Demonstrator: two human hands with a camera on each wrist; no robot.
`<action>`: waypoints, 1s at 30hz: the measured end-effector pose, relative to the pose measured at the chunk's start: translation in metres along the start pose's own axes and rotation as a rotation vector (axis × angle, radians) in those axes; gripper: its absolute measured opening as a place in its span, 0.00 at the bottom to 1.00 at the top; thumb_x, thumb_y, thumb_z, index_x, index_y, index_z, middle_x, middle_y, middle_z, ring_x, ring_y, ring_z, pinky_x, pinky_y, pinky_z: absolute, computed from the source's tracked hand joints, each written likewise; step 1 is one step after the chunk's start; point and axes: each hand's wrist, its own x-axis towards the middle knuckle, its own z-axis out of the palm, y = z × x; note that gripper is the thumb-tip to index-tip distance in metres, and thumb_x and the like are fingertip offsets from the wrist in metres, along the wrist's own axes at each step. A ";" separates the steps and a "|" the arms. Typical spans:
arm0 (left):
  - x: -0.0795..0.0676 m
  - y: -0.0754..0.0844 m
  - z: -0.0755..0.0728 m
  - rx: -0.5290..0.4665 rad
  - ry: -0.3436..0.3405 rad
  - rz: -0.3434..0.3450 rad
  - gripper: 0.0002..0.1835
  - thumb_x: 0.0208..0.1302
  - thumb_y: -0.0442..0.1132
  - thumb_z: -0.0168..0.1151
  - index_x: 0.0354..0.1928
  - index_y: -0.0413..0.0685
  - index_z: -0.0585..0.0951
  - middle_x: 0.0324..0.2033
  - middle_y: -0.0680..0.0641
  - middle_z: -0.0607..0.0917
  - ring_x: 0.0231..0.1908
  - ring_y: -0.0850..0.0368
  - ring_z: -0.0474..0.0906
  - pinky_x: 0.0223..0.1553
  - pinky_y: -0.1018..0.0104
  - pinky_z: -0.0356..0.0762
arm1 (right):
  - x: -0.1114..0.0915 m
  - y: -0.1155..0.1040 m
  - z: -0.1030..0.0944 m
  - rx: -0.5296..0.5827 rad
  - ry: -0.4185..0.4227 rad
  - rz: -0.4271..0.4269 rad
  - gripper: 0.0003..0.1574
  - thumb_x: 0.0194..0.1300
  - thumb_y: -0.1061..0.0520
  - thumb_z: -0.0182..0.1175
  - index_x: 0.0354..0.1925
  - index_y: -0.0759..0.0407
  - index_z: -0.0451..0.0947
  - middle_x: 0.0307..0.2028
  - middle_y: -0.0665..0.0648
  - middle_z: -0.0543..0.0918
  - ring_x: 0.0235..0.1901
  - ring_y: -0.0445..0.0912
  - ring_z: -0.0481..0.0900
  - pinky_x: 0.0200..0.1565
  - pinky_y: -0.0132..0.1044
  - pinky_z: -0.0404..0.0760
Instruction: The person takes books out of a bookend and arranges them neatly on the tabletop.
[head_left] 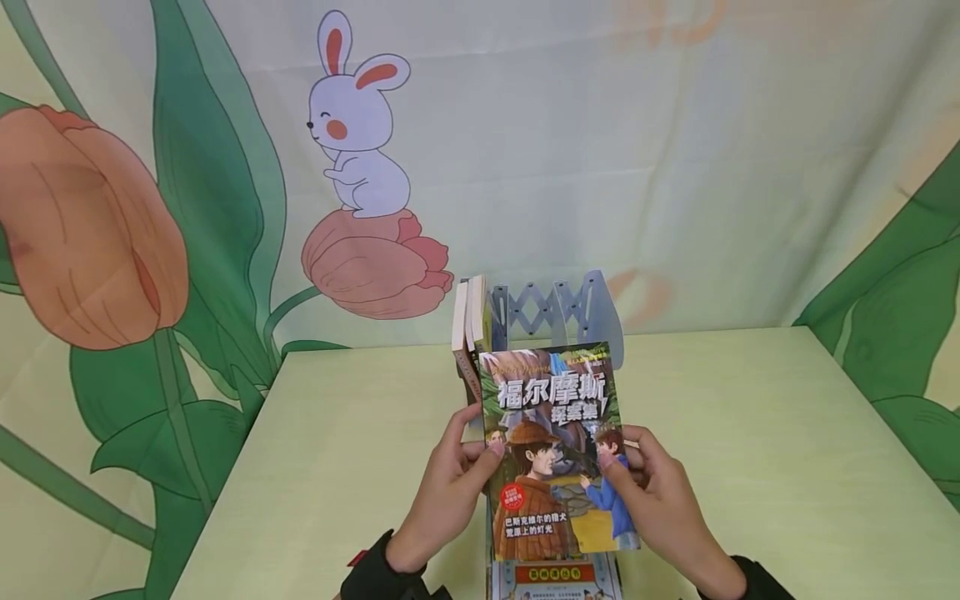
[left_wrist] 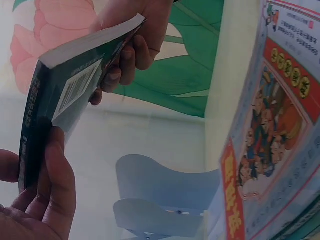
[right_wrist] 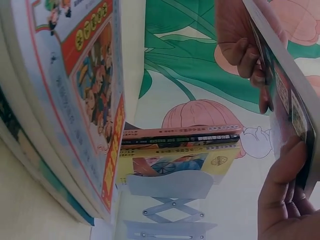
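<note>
Both hands hold up a paperback book (head_left: 558, 500) with a colourful illustrated cover and large white Chinese characters. My left hand (head_left: 450, 487) grips its left edge, thumb on the front cover. On the opposite edge, my right hand (head_left: 667, 492) pinches the book with its thumb on the cover and fingers behind. The left wrist view shows the dark back cover with a white barcode (left_wrist: 77, 90). Beneath the held book lies a stack of books, topped by one with a red-and-yellow title band (head_left: 558, 574); most of that top cover is hidden in the head view.
Behind the held book stands a blue-grey expandable book rack (head_left: 603, 317) with a lattice back. Several upright books (head_left: 471, 312) stand at its left end. The pale green table (head_left: 750, 417) meets a curtain (head_left: 712, 167) printed with a rabbit and tulips.
</note>
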 end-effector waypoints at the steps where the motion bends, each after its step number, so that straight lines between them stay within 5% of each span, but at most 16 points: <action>1: 0.000 -0.001 0.000 -0.001 0.001 -0.014 0.29 0.75 0.43 0.51 0.73 0.55 0.56 0.17 0.51 0.63 0.15 0.63 0.54 0.22 0.68 0.56 | 0.000 0.001 0.000 -0.006 -0.006 0.018 0.24 0.74 0.50 0.54 0.64 0.55 0.67 0.21 0.52 0.77 0.14 0.41 0.71 0.21 0.34 0.72; 6: 0.001 -0.009 -0.003 -0.005 -0.024 -0.075 0.28 0.74 0.41 0.52 0.72 0.53 0.57 0.18 0.50 0.70 0.14 0.62 0.62 0.21 0.69 0.65 | -0.001 0.005 0.002 -0.037 -0.028 0.116 0.36 0.72 0.47 0.56 0.72 0.55 0.60 0.22 0.52 0.78 0.17 0.39 0.73 0.24 0.33 0.72; 13: -0.002 -0.021 -0.007 0.016 -0.112 -0.159 0.29 0.73 0.42 0.55 0.70 0.49 0.58 0.21 0.49 0.78 0.14 0.55 0.74 0.21 0.55 0.77 | -0.006 0.015 0.003 -0.093 -0.113 0.226 0.43 0.70 0.49 0.59 0.75 0.58 0.53 0.30 0.54 0.87 0.11 0.42 0.70 0.27 0.32 0.73; 19: -0.007 -0.035 -0.005 0.041 -0.155 -0.197 0.27 0.72 0.41 0.56 0.68 0.45 0.60 0.20 0.49 0.79 0.13 0.53 0.74 0.19 0.55 0.76 | -0.011 0.028 0.003 -0.143 -0.199 0.241 0.44 0.71 0.49 0.58 0.75 0.62 0.51 0.19 0.51 0.79 0.11 0.40 0.68 0.31 0.31 0.74; 24: -0.009 -0.042 -0.002 0.056 -0.158 -0.217 0.27 0.70 0.39 0.57 0.67 0.42 0.61 0.21 0.48 0.82 0.12 0.56 0.74 0.18 0.53 0.77 | -0.015 0.037 0.003 -0.122 -0.256 0.240 0.46 0.72 0.47 0.56 0.75 0.67 0.49 0.22 0.51 0.83 0.11 0.43 0.74 0.26 0.34 0.78; 30: -0.012 -0.047 -0.001 0.053 -0.171 -0.244 0.27 0.69 0.40 0.58 0.65 0.40 0.61 0.22 0.48 0.84 0.10 0.58 0.74 0.20 0.47 0.78 | -0.019 0.043 0.005 -0.122 -0.287 0.237 0.44 0.72 0.49 0.55 0.74 0.68 0.50 0.18 0.51 0.78 0.10 0.42 0.71 0.23 0.35 0.77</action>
